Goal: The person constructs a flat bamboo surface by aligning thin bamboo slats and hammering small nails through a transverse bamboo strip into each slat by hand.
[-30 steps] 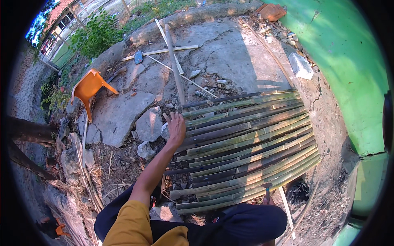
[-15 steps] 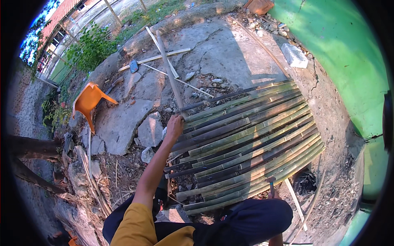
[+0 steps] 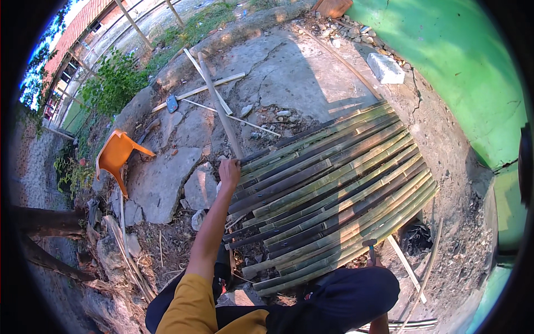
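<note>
A row of split bamboo slats (image 3: pixel 334 189), green and dark brown, lies side by side in front of me, their left ends uneven. My left hand (image 3: pixel 228 170) is closed at the left end of the farthest slats, seemingly gripping a bamboo slat there; the fingertips are partly hidden. At the near right corner, beside my knee, a hammer (image 3: pixel 371 249) stands with its head up. My right hand (image 3: pixel 376 261) is closed around its handle, mostly behind the knee. A long wooden pole (image 3: pixel 219 106) reaches away from beside my left hand.
Thin wooden strips (image 3: pixel 200 92) cross the pole on cracked concrete, with a phone-like blue object (image 3: pixel 172 104) beside them. An orange plastic chair (image 3: pixel 117 156) lies tipped at left. A white block (image 3: pixel 386 69) sits near the green wall (image 3: pixel 445 72). Rubble surrounds the slats.
My left hand has shifted slightly nearer, and the far dark slat seems closer to its neighbour. The whole view has moved a little. My right hand still holds the hammer.
</note>
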The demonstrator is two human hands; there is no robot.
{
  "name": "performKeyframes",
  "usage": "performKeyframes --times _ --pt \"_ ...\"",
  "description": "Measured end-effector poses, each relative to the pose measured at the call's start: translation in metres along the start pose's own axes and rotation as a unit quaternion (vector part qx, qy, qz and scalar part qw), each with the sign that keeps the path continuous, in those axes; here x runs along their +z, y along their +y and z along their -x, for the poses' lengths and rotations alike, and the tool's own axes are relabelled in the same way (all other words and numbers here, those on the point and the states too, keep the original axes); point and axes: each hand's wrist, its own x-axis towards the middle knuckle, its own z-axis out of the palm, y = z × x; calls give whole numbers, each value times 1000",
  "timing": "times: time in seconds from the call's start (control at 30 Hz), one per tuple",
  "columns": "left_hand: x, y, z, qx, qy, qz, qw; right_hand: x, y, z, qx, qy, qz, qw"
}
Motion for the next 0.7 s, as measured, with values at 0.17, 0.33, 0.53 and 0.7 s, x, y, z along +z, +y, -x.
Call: performKeyframes --times 0.17,0.33,0.53,0.7 --pt "-5 5 33 72 164 -19 984 2 -8 -6 -3 -6 -10 1000" --pt "-5 -2 26 37 82 12 996 -11 -33 8 -20 18 -44 999" --pt "6 -8 29 63 103 101 988 8 20 29 -69 240 -29 968" --pt "-3 -26 15 104 63 61 991 20 70 27 -81 260 -42 961"
